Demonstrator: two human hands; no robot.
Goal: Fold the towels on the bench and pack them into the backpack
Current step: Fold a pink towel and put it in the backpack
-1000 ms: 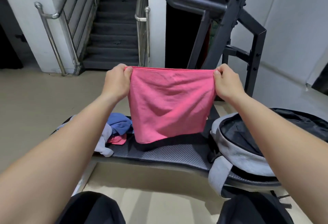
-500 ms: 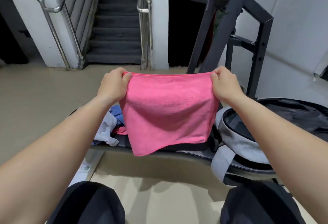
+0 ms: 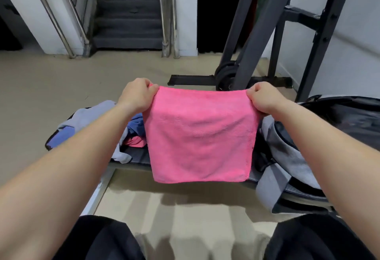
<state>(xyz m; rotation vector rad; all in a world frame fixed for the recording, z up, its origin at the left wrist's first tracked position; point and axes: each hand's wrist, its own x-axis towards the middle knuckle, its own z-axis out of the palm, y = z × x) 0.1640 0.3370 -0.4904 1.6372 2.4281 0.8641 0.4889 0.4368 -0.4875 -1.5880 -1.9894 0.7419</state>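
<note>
A pink towel [image 3: 200, 136] hangs flat in front of me over the black bench [image 3: 136, 154]. My left hand [image 3: 136, 95] pinches its top left corner and my right hand [image 3: 265, 98] pinches its top right corner. The towel's lower edge droops past the bench's near edge. Behind my left forearm lies a heap of other towels [image 3: 131, 132], grey, blue and pink. A grey and black backpack [image 3: 287, 152] sits open on the bench's right end, partly hidden by my right arm.
A black weight rack [image 3: 265, 33] with weight plates [image 3: 225, 76] stands beyond the bench. Stairs with steel handrails [image 3: 67, 15] rise at the back. My knees in black trousers [image 3: 98, 239] are below. Beige floor surrounds the bench.
Both hands have lowered the pink towel toward the bench and nearer to me; its lower edge now hangs past the bench's front. The view tilted downward.
</note>
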